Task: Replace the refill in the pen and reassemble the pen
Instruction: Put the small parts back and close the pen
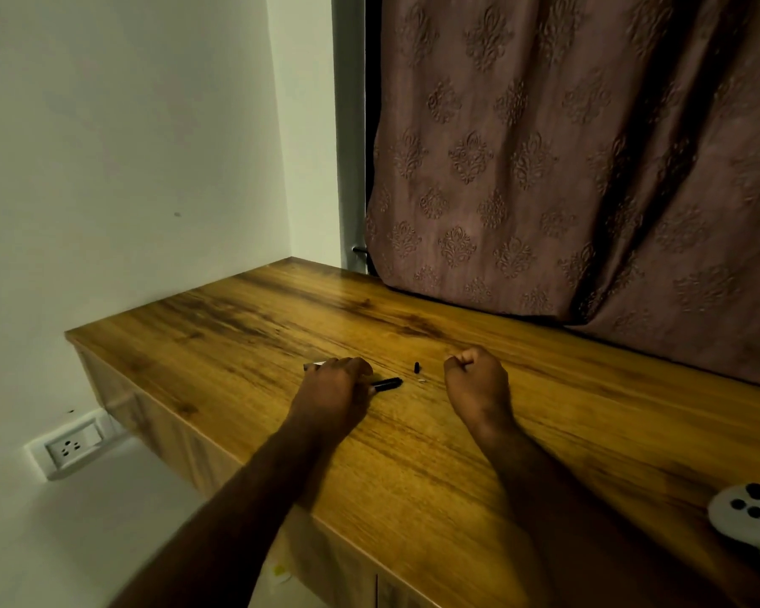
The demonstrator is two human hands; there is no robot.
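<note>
A black pen part [388,383] lies on the wooden table [413,454], poking out to the right from under my left hand [334,388], whose fingers curl down over it. A pale slim piece [313,366] shows at that hand's far left side. A small black cap piece [416,367] and a tiny white bit [422,381] lie between my hands. My right hand [477,379] rests on the table as a fist, with nothing visible in it.
A brown patterned curtain [567,168] hangs along the table's far edge. A white controller [751,515] lies at the table's right near corner. A wall socket [69,447] sits low on the left wall, below the table's left edge.
</note>
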